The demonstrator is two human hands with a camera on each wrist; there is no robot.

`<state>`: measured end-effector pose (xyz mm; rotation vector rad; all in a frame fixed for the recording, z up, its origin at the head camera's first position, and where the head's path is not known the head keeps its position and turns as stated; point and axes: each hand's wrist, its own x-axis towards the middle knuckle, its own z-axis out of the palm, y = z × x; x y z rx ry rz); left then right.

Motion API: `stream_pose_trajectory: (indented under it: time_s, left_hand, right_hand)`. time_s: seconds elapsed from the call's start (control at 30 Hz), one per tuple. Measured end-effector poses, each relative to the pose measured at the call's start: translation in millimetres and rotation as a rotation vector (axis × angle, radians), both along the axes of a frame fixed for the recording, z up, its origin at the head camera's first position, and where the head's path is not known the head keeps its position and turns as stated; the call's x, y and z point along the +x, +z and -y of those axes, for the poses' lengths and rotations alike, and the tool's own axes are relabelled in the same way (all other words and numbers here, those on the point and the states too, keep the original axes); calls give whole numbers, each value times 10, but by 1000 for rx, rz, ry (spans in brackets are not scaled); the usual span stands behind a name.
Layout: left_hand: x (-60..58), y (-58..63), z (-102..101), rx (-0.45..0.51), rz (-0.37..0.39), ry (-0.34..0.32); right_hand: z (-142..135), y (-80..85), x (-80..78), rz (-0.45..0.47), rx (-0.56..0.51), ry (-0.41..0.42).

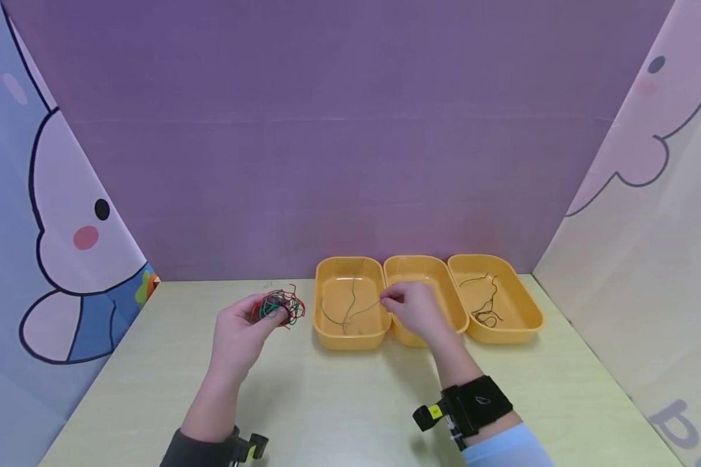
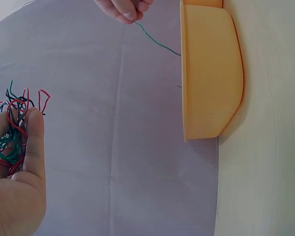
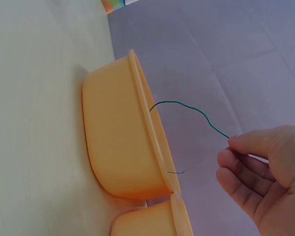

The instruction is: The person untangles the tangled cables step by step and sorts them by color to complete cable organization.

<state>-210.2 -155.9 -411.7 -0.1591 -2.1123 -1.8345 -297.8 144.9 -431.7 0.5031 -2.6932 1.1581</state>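
Note:
My left hand (image 1: pixel 236 337) holds a tangled bundle of thin red, green and black wires (image 1: pixel 289 308) between thumb and fingers, raised left of the yellow trays. Loops of the bundle stick out past the fingertips in the left wrist view. Over the left and middle trays, my right hand (image 1: pixel 418 312) pinches one end of a green wire (image 3: pixel 179 102) between thumb and forefinger. From there the wire runs down over the left tray (image 1: pixel 350 341), and its lower end is hidden by the tray wall in both wrist views. Thin wire also lies inside that tray.
The middle tray (image 1: pixel 409 338) stands beside the left one, its inside partly hidden by my right hand. Several dark wires (image 1: pixel 488 305) lie in the right tray (image 1: pixel 505 335). All three stand on a pale table (image 1: pixel 339 402) near a purple backdrop (image 1: pixel 339 143).

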Motion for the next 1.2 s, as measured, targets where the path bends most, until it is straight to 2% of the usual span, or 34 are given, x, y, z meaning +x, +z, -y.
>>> stream_pose_trajectory:
  time_s: [0.37,0.57,0.8,1.03,1.2]
  left_hand:
    - [-8,-7,-5,5,-7,-9]
    - [0,-5,-6,-1,-5,-6]
    - [-9,-14,-2,4,-7,-11]
    - [-11,-7,-1,0,-6,-14]
    - [0,1,3,-4,9,-10]
  right_hand:
    - [178,-31,-62,18,215,16]
    - [292,-89,-105,64,240,34]
    - [364,-118,-124,36,310,75]
    - [361,-139,-109,155,316,119]
    - [369,-160,-102,168,312,125]
